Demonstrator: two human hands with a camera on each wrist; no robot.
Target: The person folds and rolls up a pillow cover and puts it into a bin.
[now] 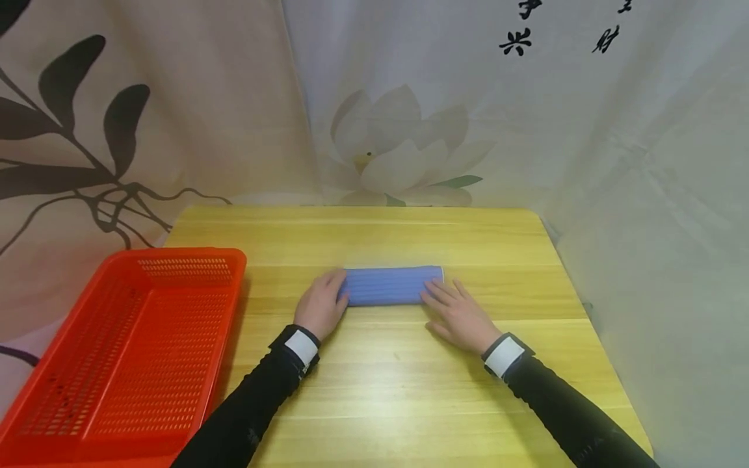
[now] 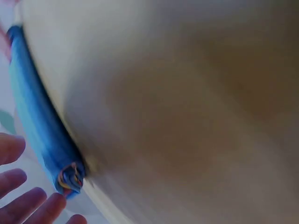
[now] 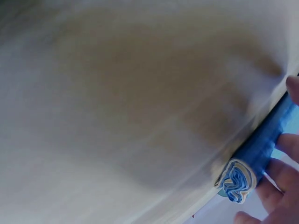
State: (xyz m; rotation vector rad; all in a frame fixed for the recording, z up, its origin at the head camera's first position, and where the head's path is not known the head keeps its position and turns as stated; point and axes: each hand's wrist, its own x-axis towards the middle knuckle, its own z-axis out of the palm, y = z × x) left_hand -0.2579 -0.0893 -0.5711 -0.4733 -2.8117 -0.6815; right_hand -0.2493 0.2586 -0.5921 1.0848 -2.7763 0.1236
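Observation:
A blue ribbed cloth rolled into a tube [image 1: 389, 285] lies across the middle of the yellow wooden table [image 1: 380, 390]. My left hand [image 1: 328, 296] rests on the roll's left end with relaxed fingers. My right hand [image 1: 445, 298] lies flat at its right end, straight fingers touching the cloth. The left wrist view is blurred but shows the roll [image 2: 35, 121], its layered end and my fingers [image 2: 18, 205] beside it. In the right wrist view the roll's spiral end [image 3: 238, 179] faces the camera with fingers [image 3: 275, 179] against its side.
A red perforated plastic basket [image 1: 175, 252] stands at the table's left edge, with nothing visible in it. Printed curtains hang behind and to the right. The table's right edge lies close to the right forearm.

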